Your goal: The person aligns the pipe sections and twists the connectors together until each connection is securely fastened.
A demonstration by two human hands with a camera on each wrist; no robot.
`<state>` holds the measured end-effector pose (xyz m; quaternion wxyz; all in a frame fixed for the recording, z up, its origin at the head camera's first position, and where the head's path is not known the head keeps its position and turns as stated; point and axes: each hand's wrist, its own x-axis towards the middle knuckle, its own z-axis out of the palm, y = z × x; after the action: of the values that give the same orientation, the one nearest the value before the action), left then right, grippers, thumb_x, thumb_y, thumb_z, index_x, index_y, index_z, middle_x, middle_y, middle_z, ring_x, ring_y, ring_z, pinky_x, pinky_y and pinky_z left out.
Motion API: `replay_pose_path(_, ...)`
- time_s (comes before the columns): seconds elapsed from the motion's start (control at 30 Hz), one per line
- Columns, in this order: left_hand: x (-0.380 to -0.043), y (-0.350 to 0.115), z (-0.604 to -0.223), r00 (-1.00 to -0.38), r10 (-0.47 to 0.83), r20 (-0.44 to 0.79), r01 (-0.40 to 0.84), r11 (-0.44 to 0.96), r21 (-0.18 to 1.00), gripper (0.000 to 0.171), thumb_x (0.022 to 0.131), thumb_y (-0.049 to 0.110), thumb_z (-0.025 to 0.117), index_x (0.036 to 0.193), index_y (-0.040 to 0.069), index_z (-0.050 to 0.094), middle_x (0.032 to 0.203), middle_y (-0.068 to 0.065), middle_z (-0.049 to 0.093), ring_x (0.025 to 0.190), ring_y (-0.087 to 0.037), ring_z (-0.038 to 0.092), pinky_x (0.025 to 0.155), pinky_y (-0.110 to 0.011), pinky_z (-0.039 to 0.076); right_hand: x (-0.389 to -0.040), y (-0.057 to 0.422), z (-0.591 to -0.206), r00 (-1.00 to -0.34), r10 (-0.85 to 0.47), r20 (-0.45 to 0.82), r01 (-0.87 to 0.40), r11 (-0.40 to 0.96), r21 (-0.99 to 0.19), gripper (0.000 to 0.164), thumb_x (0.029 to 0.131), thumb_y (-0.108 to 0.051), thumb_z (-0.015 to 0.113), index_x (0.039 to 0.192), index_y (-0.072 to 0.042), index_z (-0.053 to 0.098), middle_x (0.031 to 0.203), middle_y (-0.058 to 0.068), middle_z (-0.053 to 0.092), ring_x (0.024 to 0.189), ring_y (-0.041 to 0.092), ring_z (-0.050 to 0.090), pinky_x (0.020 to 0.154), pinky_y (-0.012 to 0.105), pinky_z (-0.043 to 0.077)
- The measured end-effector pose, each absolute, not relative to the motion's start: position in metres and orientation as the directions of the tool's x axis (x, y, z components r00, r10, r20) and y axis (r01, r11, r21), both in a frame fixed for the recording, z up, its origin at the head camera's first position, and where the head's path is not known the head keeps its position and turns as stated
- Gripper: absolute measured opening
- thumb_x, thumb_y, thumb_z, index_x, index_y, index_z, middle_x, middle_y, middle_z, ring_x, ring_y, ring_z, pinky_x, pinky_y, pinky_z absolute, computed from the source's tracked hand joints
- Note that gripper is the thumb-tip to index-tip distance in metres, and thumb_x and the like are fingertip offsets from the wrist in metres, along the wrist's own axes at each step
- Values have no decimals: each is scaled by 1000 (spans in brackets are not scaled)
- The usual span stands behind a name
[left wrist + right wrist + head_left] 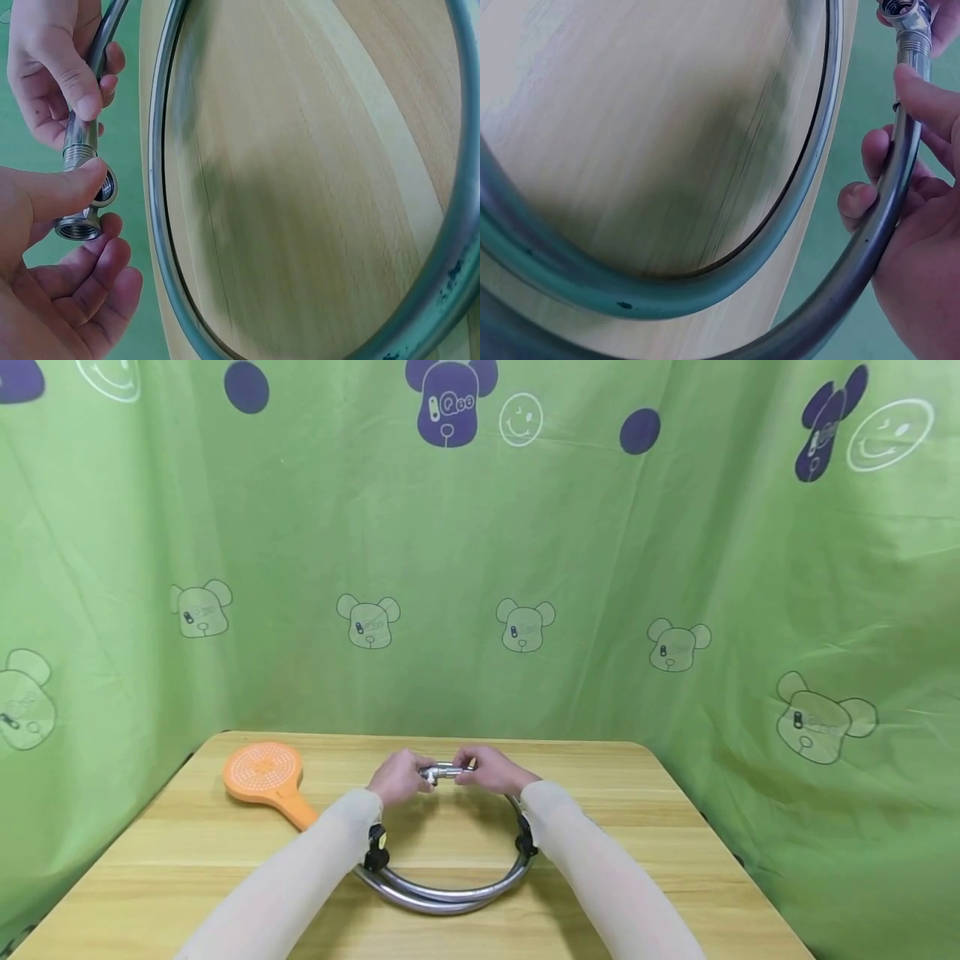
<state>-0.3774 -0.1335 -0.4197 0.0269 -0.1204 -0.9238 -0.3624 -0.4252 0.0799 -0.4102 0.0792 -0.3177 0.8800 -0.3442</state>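
Note:
My left hand [400, 777] pinches a small chrome tee fitting [79, 225] between thumb and fingers; its threaded openings show in the left wrist view. My right hand [491, 770] grips the end of a silvery shower hose [870, 247], thumb on the metal connector [913, 67]. Connector and fitting meet end to end, with a few threads visible at the joint. From my right hand the hose loops in coils down to the tabletop, between my forearms. An orange shower head [264, 770] lies at the left, its handle partly hidden by my left sleeve.
The wooden table [637, 860] carries all of this. A green patterned curtain [465, 543] hangs behind it and along both sides. Black wrist cameras [377, 850] sit beside the hose coils.

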Motion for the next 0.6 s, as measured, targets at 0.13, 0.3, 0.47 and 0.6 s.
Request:
replay_pose_path(0.13,-376,-134,-420,-968,205,143,247,705,664,46,78,7,82,122,13,73,106,-7,75,82,-16,60,79,-37,53,-426,81,-411,-780,-622,67,-509,569,-645,14,96,-13,66,107,-7,73,99,6,66,87,21,56,72,27,46)
replay_pose_path(0.3,-376,-134,-419,-968,207,143,248,701,669,47,78,7,82,124,12,72,108,-8,75,81,-16,60,78,-36,52,-428,80,-415,-783,-618,70,-505,566,-651,20,94,-17,70,112,-8,72,99,7,66,84,19,55,70,27,46)
replay_pose_path(0.47,-377,-134,-419,-969,209,131,240,690,683,48,78,6,81,125,12,72,103,-6,75,77,-15,59,74,-33,50,-429,79,-418,-795,-600,92,-492,548,-677,24,85,-9,78,106,-9,66,102,6,64,85,21,55,74,29,46)
replay_pose_path(0.6,-377,-134,-420,-970,210,125,236,677,697,48,78,5,80,125,12,71,103,-6,75,77,-16,59,74,-33,51,-429,80,-419,-801,-591,97,-493,559,-667,18,85,-7,76,100,-10,67,99,2,64,86,20,55,75,29,45)
